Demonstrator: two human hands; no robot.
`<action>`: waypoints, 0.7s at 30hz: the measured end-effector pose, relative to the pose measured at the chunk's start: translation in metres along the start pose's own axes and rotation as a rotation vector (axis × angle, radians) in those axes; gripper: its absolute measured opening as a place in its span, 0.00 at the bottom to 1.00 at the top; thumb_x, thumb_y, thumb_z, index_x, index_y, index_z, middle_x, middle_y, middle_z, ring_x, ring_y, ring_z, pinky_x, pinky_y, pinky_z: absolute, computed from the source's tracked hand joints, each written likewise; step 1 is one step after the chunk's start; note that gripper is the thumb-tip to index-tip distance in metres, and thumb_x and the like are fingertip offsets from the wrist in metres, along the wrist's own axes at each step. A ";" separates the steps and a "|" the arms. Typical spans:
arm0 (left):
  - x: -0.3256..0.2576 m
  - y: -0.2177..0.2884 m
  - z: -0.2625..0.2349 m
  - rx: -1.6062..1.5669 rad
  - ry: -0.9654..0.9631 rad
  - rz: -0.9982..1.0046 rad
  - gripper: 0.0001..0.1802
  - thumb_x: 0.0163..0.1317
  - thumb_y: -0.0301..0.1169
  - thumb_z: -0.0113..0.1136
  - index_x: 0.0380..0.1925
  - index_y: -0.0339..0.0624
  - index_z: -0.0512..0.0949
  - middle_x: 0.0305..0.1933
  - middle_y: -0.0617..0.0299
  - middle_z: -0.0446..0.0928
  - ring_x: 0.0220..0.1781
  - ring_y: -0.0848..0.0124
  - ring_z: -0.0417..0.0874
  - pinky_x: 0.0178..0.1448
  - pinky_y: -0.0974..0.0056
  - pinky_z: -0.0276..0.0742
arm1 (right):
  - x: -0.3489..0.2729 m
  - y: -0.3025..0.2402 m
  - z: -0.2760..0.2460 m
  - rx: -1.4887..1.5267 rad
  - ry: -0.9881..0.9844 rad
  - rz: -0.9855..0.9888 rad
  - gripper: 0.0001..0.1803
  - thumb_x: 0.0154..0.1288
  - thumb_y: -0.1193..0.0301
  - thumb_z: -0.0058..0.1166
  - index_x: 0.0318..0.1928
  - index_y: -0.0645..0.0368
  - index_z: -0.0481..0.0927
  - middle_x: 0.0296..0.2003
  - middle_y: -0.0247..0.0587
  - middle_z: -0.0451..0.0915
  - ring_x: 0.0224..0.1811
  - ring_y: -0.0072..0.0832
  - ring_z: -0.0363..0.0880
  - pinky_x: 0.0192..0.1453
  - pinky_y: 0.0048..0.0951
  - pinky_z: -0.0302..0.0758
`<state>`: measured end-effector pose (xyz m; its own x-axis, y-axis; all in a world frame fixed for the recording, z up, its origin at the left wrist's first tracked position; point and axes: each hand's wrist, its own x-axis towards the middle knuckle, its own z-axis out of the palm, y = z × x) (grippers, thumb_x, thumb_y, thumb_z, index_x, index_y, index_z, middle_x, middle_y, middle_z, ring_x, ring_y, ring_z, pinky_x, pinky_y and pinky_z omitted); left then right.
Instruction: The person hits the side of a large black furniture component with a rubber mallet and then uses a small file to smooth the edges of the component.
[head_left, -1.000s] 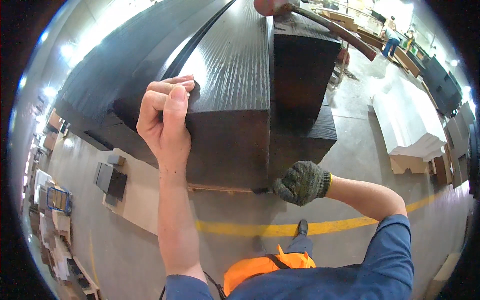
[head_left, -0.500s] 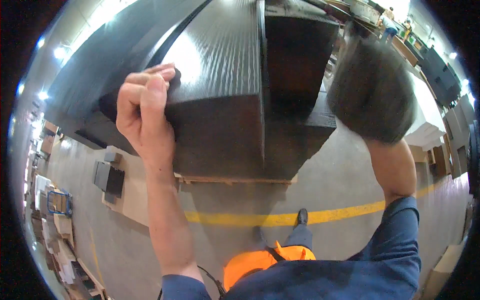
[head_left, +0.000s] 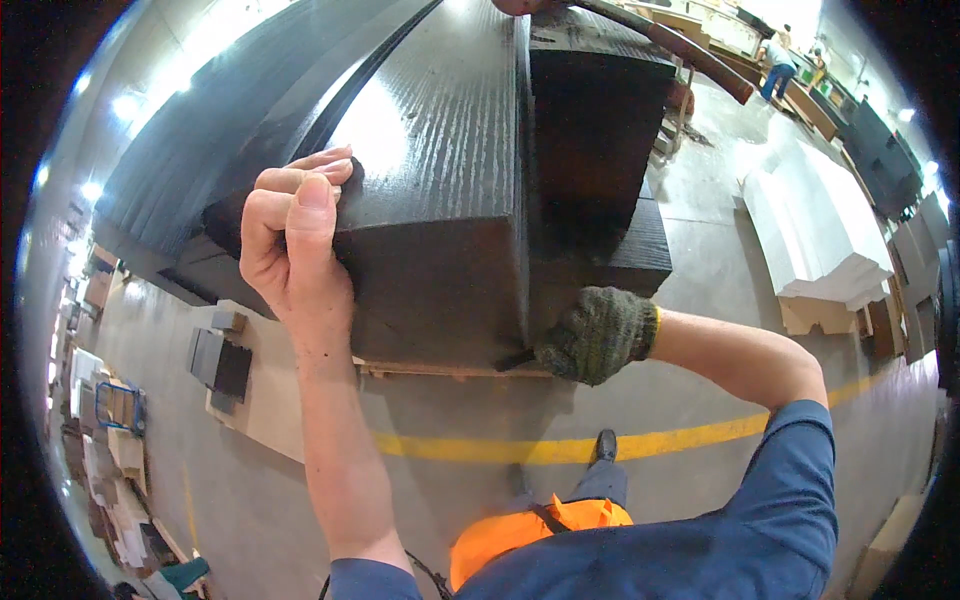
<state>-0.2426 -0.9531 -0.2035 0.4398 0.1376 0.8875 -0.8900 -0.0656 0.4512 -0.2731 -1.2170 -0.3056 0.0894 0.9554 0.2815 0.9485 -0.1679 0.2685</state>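
A long black box-like piece (head_left: 435, 270) with a glossy wood-grain top lies in front of me, one end toward me. My left hand (head_left: 300, 225), bare, curls its fingers over this piece's top left corner. My right hand (head_left: 600, 335) wears a dark knitted glove and is closed in a fist near the lower right corner of the end. From that fist a short dark stick-like thing (head_left: 515, 361) juts left along the lower edge; its kind is not clear. Another black piece (head_left: 600, 130) stands close on the right.
A wooden pallet edge (head_left: 455, 370) shows under the stack. A reddish-brown rod (head_left: 705, 62) crosses above the far right piece. White stacked boards (head_left: 810, 225) stand at right, and a dark block (head_left: 228, 368) lies at left. Far off, a person (head_left: 778, 62) stands upper right.
My right hand has swung from high on the right, blurred, down and left to the lower edge of the black piece. My left hand keeps its place on the corner.
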 end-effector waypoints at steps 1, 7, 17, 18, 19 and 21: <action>0.001 -0.001 -0.002 0.021 -0.030 -0.025 0.10 0.61 0.28 0.53 0.21 0.40 0.68 0.37 0.54 0.79 0.49 0.57 0.79 0.61 0.52 0.67 | 0.010 0.007 -0.028 0.085 0.084 0.159 0.10 0.48 0.66 0.55 0.31 0.55 0.80 0.28 0.35 0.79 0.27 0.28 0.78 0.27 0.31 0.73; 0.005 0.002 -0.018 0.047 -0.058 0.007 0.09 0.62 0.26 0.51 0.22 0.40 0.68 0.36 0.54 0.79 0.49 0.57 0.79 0.61 0.51 0.67 | 0.014 0.062 -0.052 0.559 -0.005 0.228 0.12 0.53 0.63 0.56 0.38 0.49 0.80 0.32 0.36 0.81 0.26 0.35 0.77 0.32 0.35 0.73; 0.004 0.004 -0.015 0.035 -0.012 0.026 0.10 0.62 0.28 0.51 0.21 0.41 0.68 0.36 0.54 0.79 0.49 0.58 0.78 0.60 0.53 0.67 | -0.002 0.040 -0.010 0.224 0.179 0.028 0.14 0.52 0.63 0.55 0.39 0.54 0.82 0.35 0.42 0.80 0.36 0.34 0.78 0.40 0.32 0.76; 0.004 0.008 -0.016 0.043 -0.027 0.023 0.10 0.62 0.28 0.51 0.21 0.41 0.68 0.36 0.54 0.79 0.49 0.58 0.79 0.60 0.53 0.67 | -0.007 0.040 -0.005 0.428 0.161 0.109 0.14 0.53 0.63 0.55 0.40 0.55 0.82 0.36 0.42 0.80 0.38 0.34 0.78 0.42 0.31 0.75; 0.005 0.006 -0.015 0.039 -0.036 0.026 0.10 0.62 0.28 0.52 0.21 0.41 0.68 0.36 0.54 0.79 0.49 0.58 0.79 0.60 0.53 0.67 | -0.015 0.045 -0.001 0.621 0.134 0.194 0.15 0.54 0.62 0.56 0.40 0.55 0.82 0.37 0.42 0.80 0.40 0.33 0.77 0.44 0.30 0.75; 0.002 -0.001 -0.008 0.041 -0.041 0.017 0.10 0.62 0.28 0.52 0.22 0.41 0.68 0.36 0.54 0.78 0.49 0.58 0.78 0.60 0.53 0.67 | -0.022 0.057 0.024 1.021 0.094 0.344 0.15 0.55 0.61 0.57 0.41 0.55 0.81 0.39 0.42 0.80 0.43 0.32 0.77 0.48 0.28 0.75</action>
<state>-0.2419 -0.9444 -0.2031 0.4301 0.0955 0.8977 -0.8919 -0.1086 0.4389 -0.2137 -1.2417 -0.3185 0.4168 0.8658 0.2767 0.6858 -0.0997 -0.7209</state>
